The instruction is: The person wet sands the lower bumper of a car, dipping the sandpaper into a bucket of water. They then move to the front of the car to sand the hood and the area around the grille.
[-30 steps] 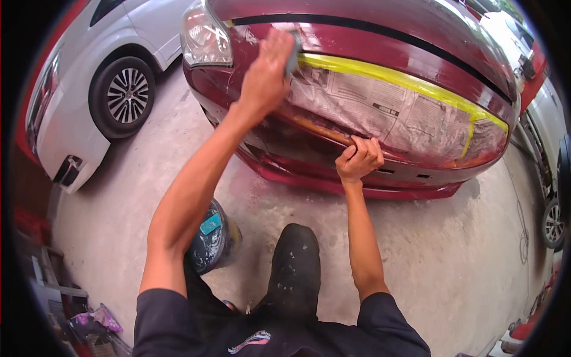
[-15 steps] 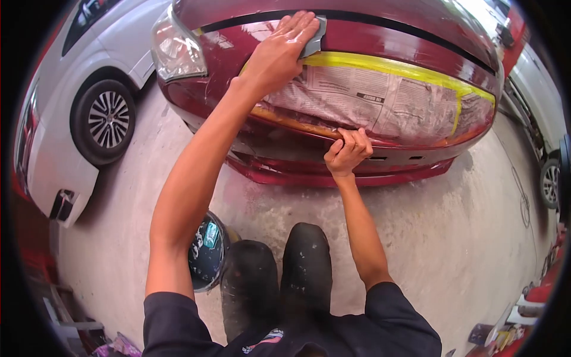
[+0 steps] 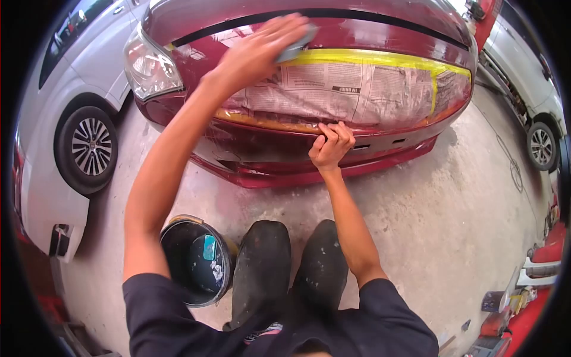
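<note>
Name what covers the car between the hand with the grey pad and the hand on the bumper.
Head view: taped newspaper lies between the left hand, holding the grey pad, and the right hand, gripping the bumper.

Bright diffuse daylight, strongest at far right where the top corner blows out; the glossy red car [image 3: 380, 33] shows soft white glare streaks on its upper panel and headlight [image 3: 148, 65], and shadows on the concrete floor [image 3: 416, 196] are soft, darkest under the bumper and around the person's knees. Heavy fisheye: straight lines bow, a black vignette eats all four corners, red fringing at the left and right edges. The left hand [image 3: 262, 44] and grey pad [image 3: 295, 46] are motion-smeared, the right hand [image 3: 331, 144] and newspaper [image 3: 357, 89] print are fairly crisp, and clutter at near right is soft.
</note>
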`<state>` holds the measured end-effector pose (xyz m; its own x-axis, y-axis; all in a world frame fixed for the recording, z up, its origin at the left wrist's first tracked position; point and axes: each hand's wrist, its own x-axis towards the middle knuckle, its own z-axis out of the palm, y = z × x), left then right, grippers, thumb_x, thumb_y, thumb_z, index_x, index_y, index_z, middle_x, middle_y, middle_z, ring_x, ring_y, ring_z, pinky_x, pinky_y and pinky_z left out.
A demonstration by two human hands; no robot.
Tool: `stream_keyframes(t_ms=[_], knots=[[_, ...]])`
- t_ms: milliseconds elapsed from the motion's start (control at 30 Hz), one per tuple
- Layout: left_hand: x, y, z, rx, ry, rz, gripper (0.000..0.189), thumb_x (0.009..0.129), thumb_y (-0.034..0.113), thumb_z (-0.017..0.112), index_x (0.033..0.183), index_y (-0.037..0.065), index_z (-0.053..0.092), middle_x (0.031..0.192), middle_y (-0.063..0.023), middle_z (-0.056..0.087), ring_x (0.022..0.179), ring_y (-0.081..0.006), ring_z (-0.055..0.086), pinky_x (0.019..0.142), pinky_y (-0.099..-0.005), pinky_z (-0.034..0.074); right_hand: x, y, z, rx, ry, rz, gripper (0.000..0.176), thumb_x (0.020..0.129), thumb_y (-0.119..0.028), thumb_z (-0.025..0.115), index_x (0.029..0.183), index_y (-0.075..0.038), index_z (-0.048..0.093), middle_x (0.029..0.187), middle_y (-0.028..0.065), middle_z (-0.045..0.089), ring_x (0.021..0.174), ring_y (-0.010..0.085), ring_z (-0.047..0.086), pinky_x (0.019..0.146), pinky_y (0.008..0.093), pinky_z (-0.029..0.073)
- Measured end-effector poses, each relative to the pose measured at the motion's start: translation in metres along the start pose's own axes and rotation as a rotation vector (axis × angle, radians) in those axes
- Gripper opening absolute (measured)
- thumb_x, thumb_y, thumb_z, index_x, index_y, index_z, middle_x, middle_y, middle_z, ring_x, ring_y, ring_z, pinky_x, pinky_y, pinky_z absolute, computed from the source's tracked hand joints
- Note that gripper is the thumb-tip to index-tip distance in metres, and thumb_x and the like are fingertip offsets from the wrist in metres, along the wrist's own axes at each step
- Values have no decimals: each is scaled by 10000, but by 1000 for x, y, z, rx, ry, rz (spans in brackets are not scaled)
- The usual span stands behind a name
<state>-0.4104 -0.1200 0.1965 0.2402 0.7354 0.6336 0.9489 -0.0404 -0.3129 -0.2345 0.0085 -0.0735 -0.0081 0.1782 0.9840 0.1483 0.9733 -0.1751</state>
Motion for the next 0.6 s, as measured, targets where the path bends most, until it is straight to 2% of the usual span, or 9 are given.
stream_keyframes(t_ms=[67,167,200,267,300,433,500,533,600], knots=[[-71,-20,-34,95,-17,-85,953,727,-157,671,1614,124,466,1686,-107,432,1571,-311,384,1267,-449,411,0,-2,4,1,20,11,238,982,-227,567,1164,-144,695,1179,75,605,1211,313,538,1082,481,430],[-61,-10,-26,96,53,-184,983,685,-188,667,1598,134,496,1686,-112,431,1566,-323,387,1277,-434,398,-5,-3,2,-22,14,17,244,986,-243,558,1169,-150,691,1180,71,604,1212,311,547,1085,485,430],[-34,-1,-9,26,16,-191,1020,666,-161,693,1617,121,460,1696,-125,410,1576,-329,366,1278,-440,395,-2,0,4,-26,8,3,248,987,-248,555,1171,-152,691,1179,70,604,1211,310,551,1086,486,430],[32,19,20,18,-34,-15,1023,694,-44,760,1641,124,411,1699,-125,408,1550,-330,419,1245,-458,430,-2,5,2,-40,13,-31,255,988,-255,549,1173,-152,691,1179,69,605,1210,307,557,1088,487,429],[47,18,22,70,21,92,990,715,-25,760,1634,123,422,1688,-121,428,1526,-332,452,1231,-456,446,-1,4,2,-41,15,-49,259,988,-258,546,1174,-152,691,1179,68,605,1209,306,560,1089,487,428],[-61,-38,-42,7,-65,-88,942,733,-99,717,1615,109,461,1680,-130,443,1569,-310,396,1262,-440,411,-5,4,6,-26,46,-36,278,1002,-262,523,1166,-109,689,1173,93,612,1210,328,563,1095,498,405],[-93,-49,-36,35,22,-113,951,728,-121,706,1617,114,463,1678,-130,445,1575,-306,385,1271,-439,398,-4,5,6,-41,57,-26,269,1000,-262,530,1163,-124,694,1170,83,615,1199,321,573,1094,497,418],[-95,-43,-47,54,61,-128,955,726,-133,700,1617,116,464,1677,-130,447,1577,-304,380,1276,-439,392,-5,1,7,-41,62,-17,265,999,-263,533,1162,-132,697,1169,77,616,1193,318,578,1094,496,424],[-46,-10,-17,34,85,-166,883,752,-118,678,1590,100,499,1635,-148,501,1549,-330,425,1271,-447,397,-3,-2,7,-53,59,-30,268,1001,-262,530,1164,-130,695,1166,79,618,1190,321,580,1092,496,427]])
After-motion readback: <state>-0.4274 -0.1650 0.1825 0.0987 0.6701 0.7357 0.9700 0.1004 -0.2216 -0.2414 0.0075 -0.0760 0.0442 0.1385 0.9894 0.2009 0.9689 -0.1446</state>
